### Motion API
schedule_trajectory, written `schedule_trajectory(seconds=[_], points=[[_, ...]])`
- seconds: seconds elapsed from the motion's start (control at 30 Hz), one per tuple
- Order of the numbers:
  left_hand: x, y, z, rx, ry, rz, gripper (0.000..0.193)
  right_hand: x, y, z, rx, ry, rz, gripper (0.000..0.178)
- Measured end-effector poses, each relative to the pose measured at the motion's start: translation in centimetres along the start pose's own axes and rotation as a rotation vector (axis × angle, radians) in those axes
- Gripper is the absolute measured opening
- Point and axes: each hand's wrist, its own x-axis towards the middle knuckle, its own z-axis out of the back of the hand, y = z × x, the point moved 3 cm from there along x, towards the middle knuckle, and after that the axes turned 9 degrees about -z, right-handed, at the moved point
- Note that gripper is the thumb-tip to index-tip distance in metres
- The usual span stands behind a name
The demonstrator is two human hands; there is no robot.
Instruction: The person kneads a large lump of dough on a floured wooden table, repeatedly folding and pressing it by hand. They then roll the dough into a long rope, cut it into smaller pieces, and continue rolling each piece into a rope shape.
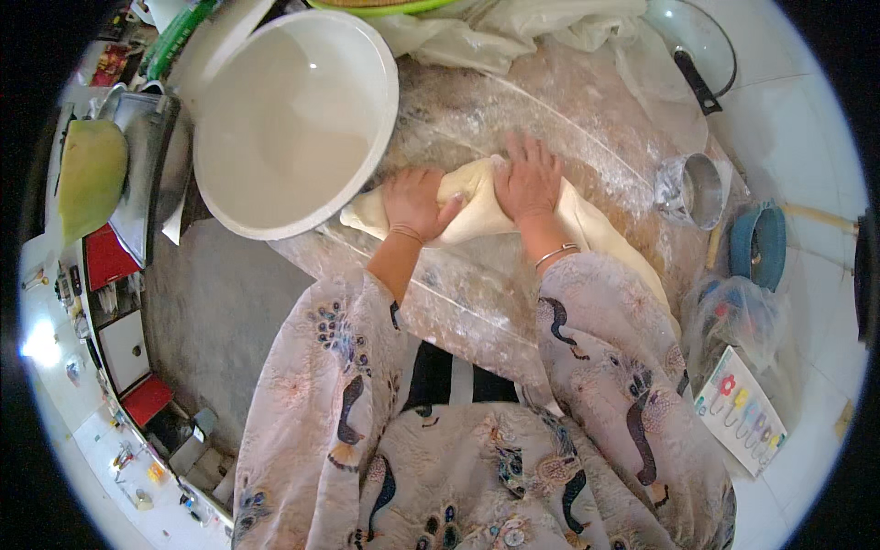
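The left hand [417, 203] and right hand [529, 183] press flat, unclenched, on long, soft, pale dough [481, 206]. It lies on the dusty surface [559, 105], near a round, smooth white bowl [298, 119].

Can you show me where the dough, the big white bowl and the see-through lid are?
Dough [478, 200]: head view, on its bare middle stretch.
Big white bowl [257, 197]: head view, on its inner wall.
See-through lid [698, 82]: head view, on its black handle.
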Motion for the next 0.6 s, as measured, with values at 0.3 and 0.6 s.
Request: schedule_trajectory(seconds=[0.3, 0.6], points=[[-1.5, -0.7, 6.4, -0.100, 0.424, 0.255, 0.048, -0.8, 3.9, 6.2, 0.017, 0.627, -0.111, 0.044], [-18.8, -4.0, 4.4, 0.052, -0.013, -0.069, 0.063, -16.8, 6.1, 2.0, 0.099, 0.000, 0.278, 0.049]])
